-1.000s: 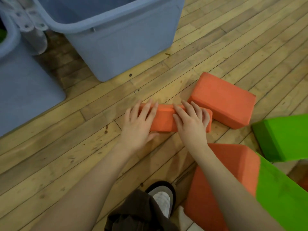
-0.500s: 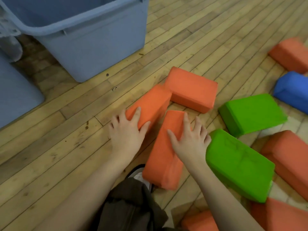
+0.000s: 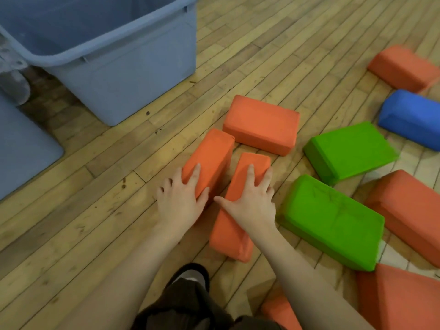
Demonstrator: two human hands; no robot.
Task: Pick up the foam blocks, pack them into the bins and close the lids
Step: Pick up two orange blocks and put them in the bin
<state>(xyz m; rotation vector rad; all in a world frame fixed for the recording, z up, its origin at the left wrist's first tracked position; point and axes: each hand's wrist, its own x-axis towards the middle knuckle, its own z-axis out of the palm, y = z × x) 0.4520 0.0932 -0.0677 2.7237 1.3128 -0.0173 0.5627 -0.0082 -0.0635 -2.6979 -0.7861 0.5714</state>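
Orange foam blocks point(image 3: 210, 158) side by side, hands point(image 3: 181, 201) gripping each, narrow gap between.

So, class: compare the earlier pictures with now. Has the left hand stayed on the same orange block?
No. The left hand has left the shared block and moved toward the blue bin, onto another orange block beside the flat one.

You have seven orange foam blocks in view: one point(image 3: 209, 160) under your left hand, one point(image 3: 240, 210) under your right, one lying flat point(image 3: 262, 125) beyond them, one far right at the top point(image 3: 402, 67), one at the right edge point(image 3: 409, 210), one at the bottom right corner point(image 3: 402, 303), one partly hidden by your right forearm point(image 3: 278, 310); two green blocks point(image 3: 347, 151) point(image 3: 331, 220); one blue block point(image 3: 412, 117); two blue-grey bins point(image 3: 123, 67) point(image 3: 21, 148); two hands.
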